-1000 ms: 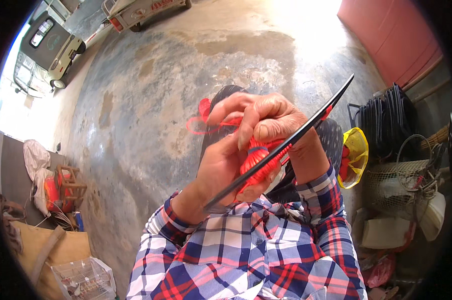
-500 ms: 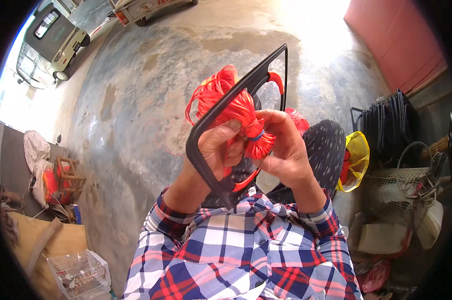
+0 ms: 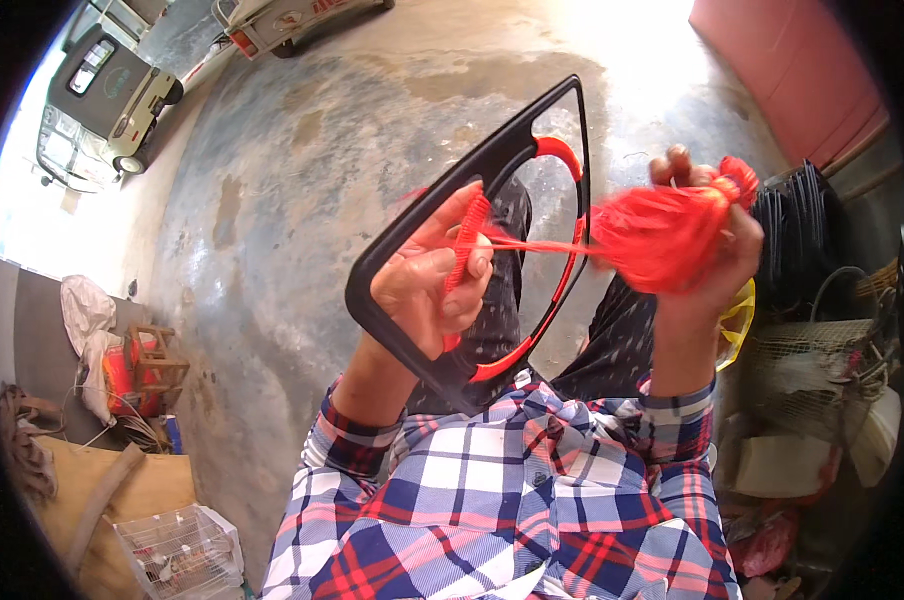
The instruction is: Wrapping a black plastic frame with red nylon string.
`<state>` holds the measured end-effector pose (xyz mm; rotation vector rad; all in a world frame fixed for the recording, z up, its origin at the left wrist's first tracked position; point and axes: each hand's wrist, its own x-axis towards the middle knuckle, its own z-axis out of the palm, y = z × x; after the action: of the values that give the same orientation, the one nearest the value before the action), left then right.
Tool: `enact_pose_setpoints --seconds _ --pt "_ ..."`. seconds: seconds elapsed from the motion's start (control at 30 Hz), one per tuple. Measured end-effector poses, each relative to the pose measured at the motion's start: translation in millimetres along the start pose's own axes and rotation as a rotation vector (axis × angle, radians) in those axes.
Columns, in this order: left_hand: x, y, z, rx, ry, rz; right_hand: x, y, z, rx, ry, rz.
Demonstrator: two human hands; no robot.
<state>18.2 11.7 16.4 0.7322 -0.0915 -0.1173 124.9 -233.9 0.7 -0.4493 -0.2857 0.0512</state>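
Note:
A black frame (image 3: 472, 157) with a curved inner ring stands tilted above my lap. Red cord is wound tightly round parts of the ring, with coils (image 3: 557, 152) at its upper side. My left hand (image 3: 417, 295) reaches through the frame and closes round a red-wound section at the left. Out to the right, my right hand (image 3: 729, 262) grips a loose bundle of red cord (image 3: 657, 240), slightly blurred. Taut red strands (image 3: 537, 245) run across the ring from the bundle to my left fingers. Part of the ring is hidden behind that hand.
Dark folded frames (image 3: 797, 215) stack by the right wall, near a yellow bag (image 3: 737, 325) and a wire basket (image 3: 807, 350). At left are a wooden stool (image 3: 159, 365) and a white wire cage (image 3: 177, 550). A three-wheeled vehicle (image 3: 107, 85) stands far left.
My right hand has carried the cord bundle from beside my left hand, through the frame's ring area, out to the right. Strands now stretch between both hands.

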Motion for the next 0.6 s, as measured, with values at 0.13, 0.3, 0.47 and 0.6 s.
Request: enact_pose_setpoints --seconds 0.13,0.3,0.47,0.6 --pt "-2.9 4.0 -16.8 0.022 0.015 0.029 7.1 -14.5 -21.6 0.262 0.026 0.113" --pt "-2.8 1.6 -17.8 0.052 0.061 0.032 -2.0 17.2 -43.1 0.091 -0.044 0.257" --pt "-0.2 -3.4 -6.4 0.136 0.088 0.013 -26.5 56.7 15.7 -0.391 0.032 0.391" --pt "2.1 -5.6 8.6 0.158 0.144 -0.033 -27.6 77.9 47.0 -0.416 -0.012 0.39"
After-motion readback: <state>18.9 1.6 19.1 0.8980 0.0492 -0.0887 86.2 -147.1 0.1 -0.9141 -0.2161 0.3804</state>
